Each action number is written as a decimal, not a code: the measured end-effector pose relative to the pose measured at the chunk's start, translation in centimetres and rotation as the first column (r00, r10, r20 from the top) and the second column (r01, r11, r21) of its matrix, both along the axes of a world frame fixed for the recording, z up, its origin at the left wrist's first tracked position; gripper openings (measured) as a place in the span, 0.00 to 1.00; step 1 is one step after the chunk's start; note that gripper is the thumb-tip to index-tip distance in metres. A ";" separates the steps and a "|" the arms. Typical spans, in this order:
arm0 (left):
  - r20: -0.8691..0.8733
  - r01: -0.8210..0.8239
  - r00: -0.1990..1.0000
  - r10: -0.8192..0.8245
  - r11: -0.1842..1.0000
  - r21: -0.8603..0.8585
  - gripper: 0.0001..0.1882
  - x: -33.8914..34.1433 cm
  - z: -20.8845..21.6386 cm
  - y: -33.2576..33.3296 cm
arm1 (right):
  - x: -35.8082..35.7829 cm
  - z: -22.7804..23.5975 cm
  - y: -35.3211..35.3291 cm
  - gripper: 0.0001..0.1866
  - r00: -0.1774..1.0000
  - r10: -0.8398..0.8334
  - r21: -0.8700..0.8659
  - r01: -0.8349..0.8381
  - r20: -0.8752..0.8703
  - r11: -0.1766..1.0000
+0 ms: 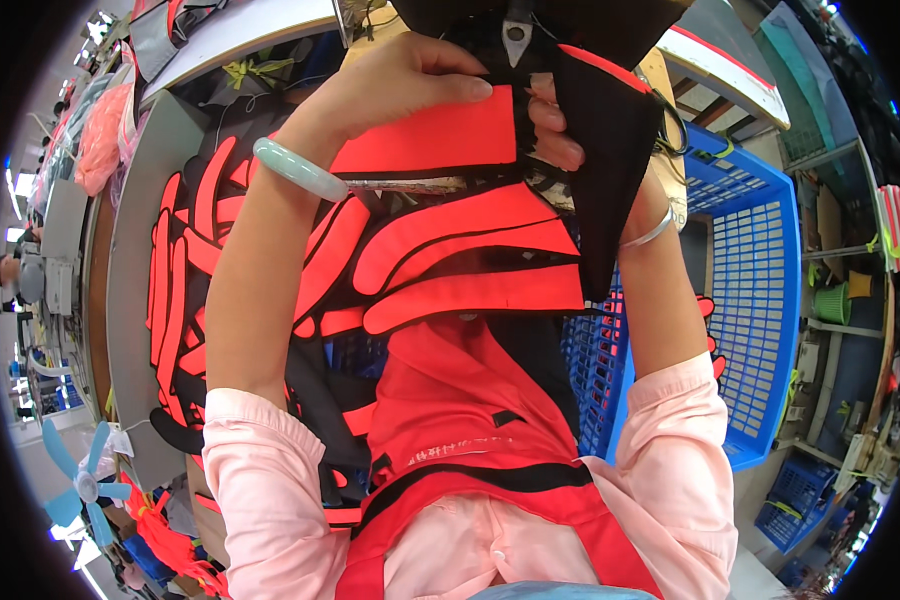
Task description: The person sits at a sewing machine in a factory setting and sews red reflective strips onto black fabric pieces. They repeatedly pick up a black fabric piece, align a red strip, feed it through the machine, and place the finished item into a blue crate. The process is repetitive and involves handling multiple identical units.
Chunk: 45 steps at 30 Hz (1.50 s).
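Near the top of the head view, my left hand (400,88) is closed at the upper edge of a bright orange-red fabric panel (430,135), its thumb lying along that edge. Its other fingertips are partly hidden. My right hand (553,125) curls its fingers at the side of a black fabric piece (610,150) with an orange-red strip on top; the black cloth covers most of the palm. Between and above both hands is a pointed metal part (515,40) on a dark body. Several orange-red strips with black edges (480,290) lie just below the hands.
To the left, a grey-walled bin (150,250) holds many orange-red and black strips. On the right stands a blue plastic basket (760,300). A white-topped table (240,40) is at upper left, a light blue fan (85,485) at lower left, shelving (830,250) at far right.
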State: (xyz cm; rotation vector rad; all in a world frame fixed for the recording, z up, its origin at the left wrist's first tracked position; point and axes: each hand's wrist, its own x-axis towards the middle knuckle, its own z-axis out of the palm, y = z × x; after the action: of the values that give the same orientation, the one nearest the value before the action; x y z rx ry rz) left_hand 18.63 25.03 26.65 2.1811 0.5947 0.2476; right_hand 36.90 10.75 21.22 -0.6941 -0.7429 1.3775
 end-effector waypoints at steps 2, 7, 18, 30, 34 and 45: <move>0.010 0.016 1.000 -0.016 1.000 0.017 0.20 0.1 0.0 0.2 | 0.1 0.1 0.2 0.14 1.000 -0.011 -0.003 0.011 -0.011 1.000; 0.035 -0.051 0.998 0.051 0.999 0.013 0.19 0.5 -0.4 0.6 | 1.4 -0.3 1.6 0.13 0.986 0.142 0.007 -0.142 -0.086 0.990; 0.079 -0.077 0.993 0.084 0.993 -0.095 0.21 0.1 -0.6 0.6 | -0.1 0.3 0.9 0.11 0.996 0.020 0.107 -0.011 -0.086 0.994; 0.061 -0.060 0.996 0.068 0.990 -0.128 0.16 -3.2 -0.3 -3.2 | 0.0 0.9 -6.8 0.19 0.839 -0.107 -0.226 0.264 0.534 0.938; 0.106 -0.099 0.985 0.133 0.956 -0.276 0.13 -3.3 -0.6 -7.4 | -4.6 -2.7 -10.1 0.16 0.897 -0.021 -0.301 0.170 0.441 0.939; 0.461 0.069 0.884 0.075 0.955 -0.288 0.15 -4.5 -5.4 -11.8 | -6.4 2.1 -11.8 0.17 0.977 0.158 -0.249 -0.120 0.141 0.961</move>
State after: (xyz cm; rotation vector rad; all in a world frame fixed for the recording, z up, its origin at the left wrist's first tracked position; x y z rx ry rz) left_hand 14.13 13.23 21.20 1.7395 0.3320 0.6273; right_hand 30.51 -1.06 23.27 -0.9663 -0.7711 1.5700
